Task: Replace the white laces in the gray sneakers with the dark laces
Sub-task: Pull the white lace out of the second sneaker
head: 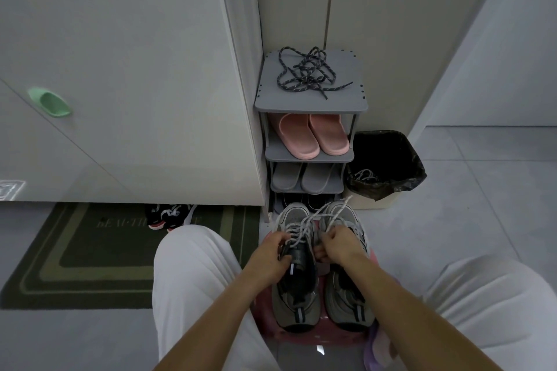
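- The gray sneakers [297,307] stand side by side on a pink stool [316,340] between the person's knees. Their toes point away from the camera, and their heels are dark with a pale stripe.
- The white laces [301,227] are in the eyelets of both sneakers. Loose ends cross over the toes.
- The left hand [271,253] grips the tongue and the collar of the left sneaker with bent fingers.
- The right hand [334,245] is closed into a pinch on a strand of the white laces, above the gap between the two shoes.
- The dark laces [310,72] lie in a tangled heap on the top board of a gray shoe rack [313,105], well apart from the hands.
- In the rack, pink slippers [313,135] stand on the second shelf and gray slippers [304,178] on the third.
- Just beside the rack stands a bin [388,190] with a black bag. A pale lace [365,174] lies inside it.
- The lowest shelf is dark and half hidden behind the sneaker toes, so I cannot tell what is in it.
- A pair of dark shoes [168,215] shows only in part under the cabinet edge, on a green mat [90,250].
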A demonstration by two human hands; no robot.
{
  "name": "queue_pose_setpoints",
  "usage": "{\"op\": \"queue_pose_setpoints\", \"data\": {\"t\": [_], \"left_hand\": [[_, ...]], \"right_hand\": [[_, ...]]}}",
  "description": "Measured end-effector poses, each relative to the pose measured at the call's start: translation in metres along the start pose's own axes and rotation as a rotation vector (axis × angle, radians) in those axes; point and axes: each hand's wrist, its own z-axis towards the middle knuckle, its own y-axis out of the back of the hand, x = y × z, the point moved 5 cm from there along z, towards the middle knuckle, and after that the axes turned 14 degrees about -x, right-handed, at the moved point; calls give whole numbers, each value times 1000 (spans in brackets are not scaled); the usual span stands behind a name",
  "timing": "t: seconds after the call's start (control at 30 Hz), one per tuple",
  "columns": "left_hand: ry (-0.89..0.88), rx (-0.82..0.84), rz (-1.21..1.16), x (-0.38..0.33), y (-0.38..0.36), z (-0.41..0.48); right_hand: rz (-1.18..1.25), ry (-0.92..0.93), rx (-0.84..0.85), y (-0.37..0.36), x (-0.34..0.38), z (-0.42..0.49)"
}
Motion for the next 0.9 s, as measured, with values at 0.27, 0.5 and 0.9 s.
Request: {"op": "queue_pose_setpoints", "data": {"t": [0.27,0.5,0.9], "left_hand": [[80,-9,-143,6,-3,0],[165,-174,-131,3,1,9],[-47,82,269,-19,15,33]], "right_hand": [[-245,278,123,7,5,-27],[-347,386,54,1,3,-38],[-347,457,39,1,4,-39]]}}
